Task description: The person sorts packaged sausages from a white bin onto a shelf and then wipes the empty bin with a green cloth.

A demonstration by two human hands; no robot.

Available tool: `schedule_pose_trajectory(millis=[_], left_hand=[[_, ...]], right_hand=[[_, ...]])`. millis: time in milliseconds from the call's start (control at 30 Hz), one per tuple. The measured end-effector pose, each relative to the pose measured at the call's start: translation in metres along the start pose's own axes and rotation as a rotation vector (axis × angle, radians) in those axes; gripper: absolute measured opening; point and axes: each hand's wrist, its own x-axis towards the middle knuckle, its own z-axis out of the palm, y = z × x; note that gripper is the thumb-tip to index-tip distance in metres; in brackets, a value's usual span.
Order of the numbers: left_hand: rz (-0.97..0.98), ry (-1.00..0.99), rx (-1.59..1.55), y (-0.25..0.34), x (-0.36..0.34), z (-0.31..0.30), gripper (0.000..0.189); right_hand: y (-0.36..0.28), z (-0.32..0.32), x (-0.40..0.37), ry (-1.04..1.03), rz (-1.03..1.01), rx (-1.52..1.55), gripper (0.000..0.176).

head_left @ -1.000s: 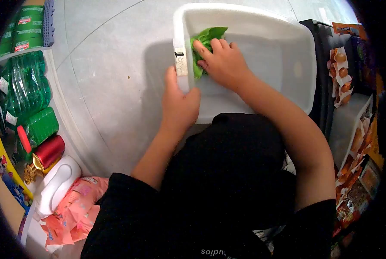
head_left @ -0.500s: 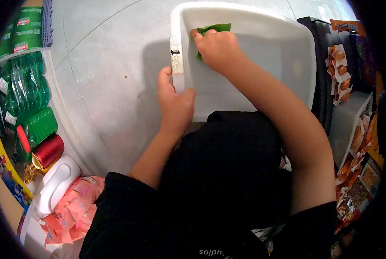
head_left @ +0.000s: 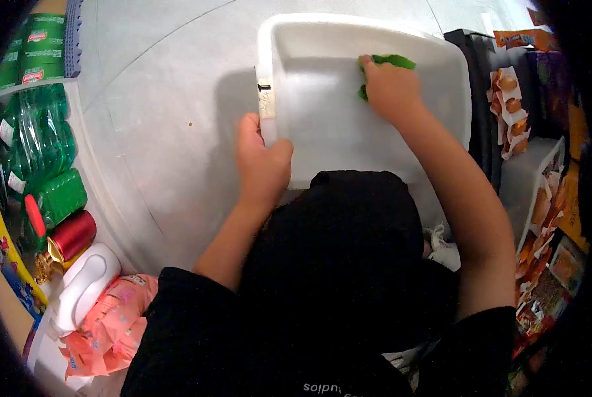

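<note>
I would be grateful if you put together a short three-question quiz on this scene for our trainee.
1. True or false: the left hand has its grip on the side rim of the white tub.
2. Where is the green cloth? A) on the floor beside the tub; B) inside the tub, under the right hand; C) draped over the tub's near rim.
3. Fill in: the soft packets at the lower left are ____ in colour.

Key: 1 true; 2 B; 3 pink.
</note>
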Motion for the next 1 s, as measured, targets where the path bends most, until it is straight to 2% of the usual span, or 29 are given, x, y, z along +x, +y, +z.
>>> schedule_pose_trajectory(millis=[100,167,200,267,367,500,700,800,867,1000], left_hand=[[-0.057,-0.047,0.030,0.006,0.000,-0.001,0.023],[-0.039,-0.018,0.101,0.003,0.000,-0.001,0.023],[-0.040,-0.015,0.100,0.000,0.001,0.000,0.023],[0.018,-0.023,0.037,-0.004,0.001,0.002,0.024],[-0.029,-0.049,0.033,0.003,0.001,0.000,0.024],[-0.006,-0.025,0.010,-0.002,0.000,0.001,0.023],[-0.048,-0.021,0.009,-0.005,-0.001,0.000,0.021],[-0.027,-0.022,-0.044,-0.007,-0.002,0.001,0.020],[0.058,-0.005,-0.045,-0.010,-0.002,0.003,0.028],[0.054,-0.019,-0.082,-0.016,0.000,0.002,0.029]], right_hand=[[0.002,-0.003,0.005,-0.051,0.075,0.022,0.037],[-0.005,-0.011,0.001,0.219,-0.212,0.255,0.036],[-0.014,-0.014,0.003,0.218,-0.215,0.256,0.036],[-0.041,-0.023,0.007,0.298,-0.366,0.299,0.038],[-0.069,-0.003,0.018,0.267,-0.376,0.216,0.039],[-0.069,0.009,0.013,0.215,-0.296,0.200,0.049],[-0.057,0.008,0.010,0.095,-0.250,0.097,0.051],[-0.045,0.000,0.004,-0.013,-0.189,0.070,0.051],[-0.035,-0.001,-0.001,-0.043,-0.173,0.076,0.052],[-0.016,0.002,-0.008,-0.130,-0.089,0.024,0.054]])
